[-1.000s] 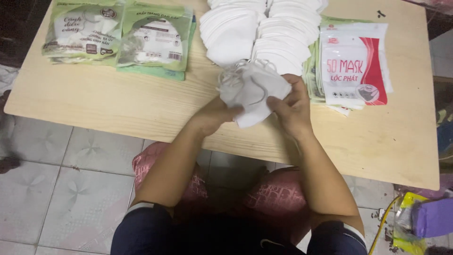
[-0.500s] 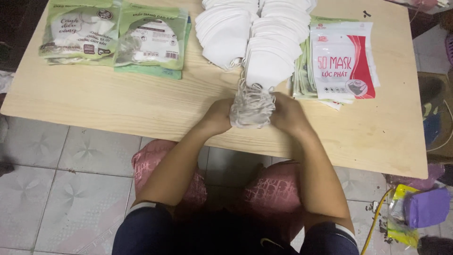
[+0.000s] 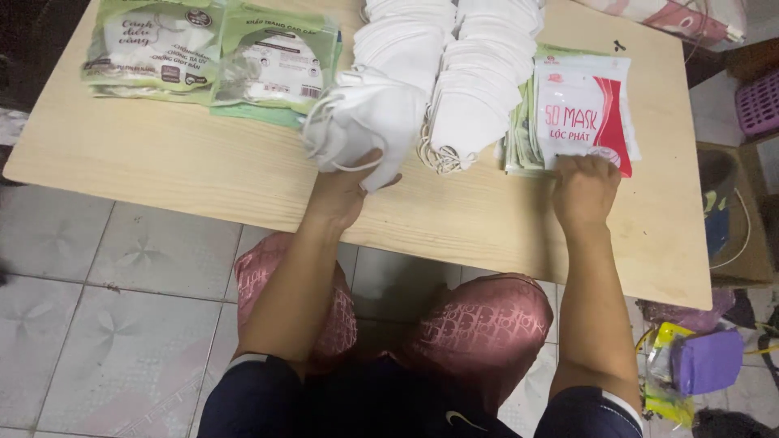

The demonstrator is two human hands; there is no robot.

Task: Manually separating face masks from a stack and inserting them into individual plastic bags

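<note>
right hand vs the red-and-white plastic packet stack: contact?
Touching. Head view: the right hand has its fingertips pressed onto the lower edge of the red-and-white plastic packet stack on the pale wooden table, no gap showing.

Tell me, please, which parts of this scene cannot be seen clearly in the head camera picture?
- Left hand: its fingers are hidden under the bundle of white masks, so the mask count is unclear.
- Right hand: fingertips hidden at the red-and-white packet; a grip cannot be told.
- Two rows of white masks: cut off by the top edge.
- Green packets: their tops are cut off too.
</note>
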